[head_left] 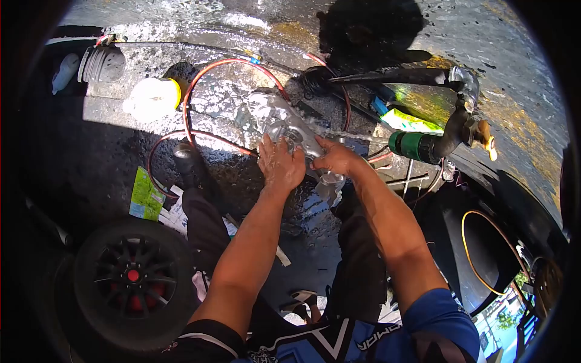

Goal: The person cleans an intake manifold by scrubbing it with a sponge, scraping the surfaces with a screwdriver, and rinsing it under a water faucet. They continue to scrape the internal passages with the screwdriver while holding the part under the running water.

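Note:
A silvery cast-metal cover [283, 121], wet and irregular in outline, is between my hands low over the ground. My left hand [282, 162] lies against its near face, wet, with the fingers spread. At the cover's right side, my right hand [336, 158] grips the edge. From a green hose connector [413, 146] on the tap at the right, a stream of water [348, 135] runs towards the cover. My hands hide part of the cover.
A bucket [154, 100] glares in sunlight at the left. Red hose [189, 91] loops over the wet ground. A wheel [133, 281] lies at lower left. A metal cross wrench [409, 180] is near the wall, below the tap [466, 124]. A green packet [145, 195] lies on the left.

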`<state>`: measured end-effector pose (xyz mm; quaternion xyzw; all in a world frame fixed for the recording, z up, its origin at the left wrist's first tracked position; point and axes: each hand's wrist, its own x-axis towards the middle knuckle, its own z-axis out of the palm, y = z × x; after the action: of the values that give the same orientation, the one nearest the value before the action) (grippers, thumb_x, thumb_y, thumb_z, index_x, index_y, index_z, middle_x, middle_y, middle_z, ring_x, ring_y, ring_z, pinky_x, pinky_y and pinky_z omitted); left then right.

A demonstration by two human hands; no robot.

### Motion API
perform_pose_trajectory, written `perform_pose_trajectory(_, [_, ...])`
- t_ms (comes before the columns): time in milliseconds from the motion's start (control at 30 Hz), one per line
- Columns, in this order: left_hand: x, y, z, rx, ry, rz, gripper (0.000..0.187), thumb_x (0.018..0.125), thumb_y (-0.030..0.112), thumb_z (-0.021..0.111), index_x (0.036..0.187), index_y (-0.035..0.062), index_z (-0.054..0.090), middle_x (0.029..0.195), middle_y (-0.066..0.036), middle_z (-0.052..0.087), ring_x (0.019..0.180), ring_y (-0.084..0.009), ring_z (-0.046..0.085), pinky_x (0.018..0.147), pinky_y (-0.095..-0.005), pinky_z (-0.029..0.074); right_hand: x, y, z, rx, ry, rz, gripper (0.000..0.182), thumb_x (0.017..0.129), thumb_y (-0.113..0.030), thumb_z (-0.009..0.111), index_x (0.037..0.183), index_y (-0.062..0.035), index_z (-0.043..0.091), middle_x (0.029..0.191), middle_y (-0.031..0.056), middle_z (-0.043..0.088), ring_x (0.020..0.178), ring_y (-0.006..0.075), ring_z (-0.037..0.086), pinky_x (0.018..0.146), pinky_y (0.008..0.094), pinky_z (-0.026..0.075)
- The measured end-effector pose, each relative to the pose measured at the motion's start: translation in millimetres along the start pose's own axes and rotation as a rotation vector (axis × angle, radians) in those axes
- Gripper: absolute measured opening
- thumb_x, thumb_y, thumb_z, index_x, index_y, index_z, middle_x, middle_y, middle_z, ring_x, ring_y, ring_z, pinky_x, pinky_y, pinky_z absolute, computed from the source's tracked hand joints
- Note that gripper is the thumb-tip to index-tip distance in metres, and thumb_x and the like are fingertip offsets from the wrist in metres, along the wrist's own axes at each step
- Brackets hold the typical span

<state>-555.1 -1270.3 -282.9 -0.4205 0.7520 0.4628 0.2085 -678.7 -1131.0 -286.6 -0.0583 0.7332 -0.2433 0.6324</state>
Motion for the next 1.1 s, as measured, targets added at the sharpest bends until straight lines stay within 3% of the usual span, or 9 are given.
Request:
perform_pose_trajectory(67, [-11,25,-12,0.226,-0.143,0.17,0.078,0.095,0.043,0.056,0.151,-0.007,0.035,0.164,-0.03,0.014,0.154,-0.0452,0.004,0.12,-0.0639,0.006,0,34,18,-0.053,0.134,-0.14,0.106,0.069,-0.032,0.083,0.154,0.0038,0.031,0.141,0.0225,0.058,0.123,0.0306,0.061,0.101,0.0355,0.047])
perform_pose_trajectory(233, [17,76,34,0.418,-0.097,0.474,0.067,0.092,0.038,0.062,0.142,-0.0051,0.05,0.155,-0.029,0.036,0.144,-0.0465,0.035,0.118,-0.0605,0.024,-30,64,33,-0.306,0.124,-0.1,0.084,0.07,-0.032,0.078,0.144,-0.0054,0.048,0.118,0.0261,0.068,0.108,0.0428,0.066,0.094,0.0448,0.052])
perform_pose_trajectory(300, [58,85,80,-0.01,-0.406,0.281,0.049,0.089,0.025,0.067,0.129,-0.0034,0.062,0.132,-0.024,0.062,0.12,-0.0358,0.063,0.097,-0.0477,0.052,-37,68,35,-0.333,0.221,-0.109,0.073,0.071,-0.031,0.075,0.138,-0.0091,0.054,0.11,0.0267,0.07,0.102,0.0434,0.067,0.093,0.047,0.053])
perform_pose_trajectory(433, [90,59,145,-0.71,-0.545,0.248,0.032,0.084,0.008,0.07,0.115,0.0,0.07,0.097,-0.014,0.074,0.088,-0.0207,0.072,0.063,-0.0316,0.056,-61,21,20,-0.459,0.193,0.044,0.074,0.072,-0.03,0.074,0.139,-0.0083,0.052,0.111,0.0268,0.07,0.105,0.0425,0.067,0.094,0.0477,0.053])
perform_pose_trajectory(600, [115,32,142,0.258,-0.018,0.875,0.036,0.078,0.035,0.078,0.096,0.0049,0.071,0.081,-0.011,0.069,0.08,-0.0297,0.069,0.07,-0.0427,0.053,-61,12,22,-0.562,0.123,0.057,0.087,0.078,-0.031,0.073,0.152,-0.0064,0.036,0.117,0.0276,0.068,0.11,0.0427,0.065,0.098,0.049,0.051])
perform_pose_trajectory(700, [81,54,40,0.06,0.039,-0.033,0.046,0.085,0.05,0.073,0.104,0.0082,0.07,0.092,-0.013,0.069,0.096,-0.0359,0.066,0.091,-0.0512,0.049,-62,21,31,-0.622,0.134,0.034,0.095,0.074,-0.035,0.077,0.154,-0.0084,0.033,0.11,0.0299,0.068,0.103,0.0466,0.066,0.094,0.0499,0.052])
perform_pose_trajectory(833, [88,-104,40,-0.899,-0.101,-0.493,0.063,0.098,0.049,0.056,0.136,-0.0014,0.054,0.131,-0.018,0.063,0.119,-0.0337,0.062,0.103,-0.0453,0.047,-78,17,37,-0.57,0.131,-0.002,0.097,0.075,-0.034,0.076,0.156,-0.0097,0.029,0.112,0.0291,0.068,0.104,0.0453,0.066,0.094,0.049,0.052])
perform_pose_trajectory(900, [46,-95,22,-1.55,-0.322,-0.61,0.046,0.095,0.038,0.06,0.119,-0.0013,0.06,0.117,-0.018,0.067,0.108,-0.0339,0.064,0.101,-0.0508,0.049,-84,13,35,-0.544,0.108,0.0,0.094,0.077,-0.034,0.075,0.156,-0.0108,0.03,0.114,0.028,0.067,0.107,0.0434,0.066,0.095,0.0487,0.052])
perform_pose_trajectory(1100, [65,-90,16,-1.701,-0.397,-0.436,0.027,0.086,0.005,0.048,0.11,-0.0004,0.061,0.109,-0.018,0.067,0.1,-0.0329,0.066,0.094,-0.0497,0.054,-64,43,25,-0.098,0.095,-0.102,0.101,0.073,-0.023,0.082,0.157,-0.0089,0.027,0.12,0.0257,0.066,0.109,0.037,0.066,0.095,0.0405,0.052])
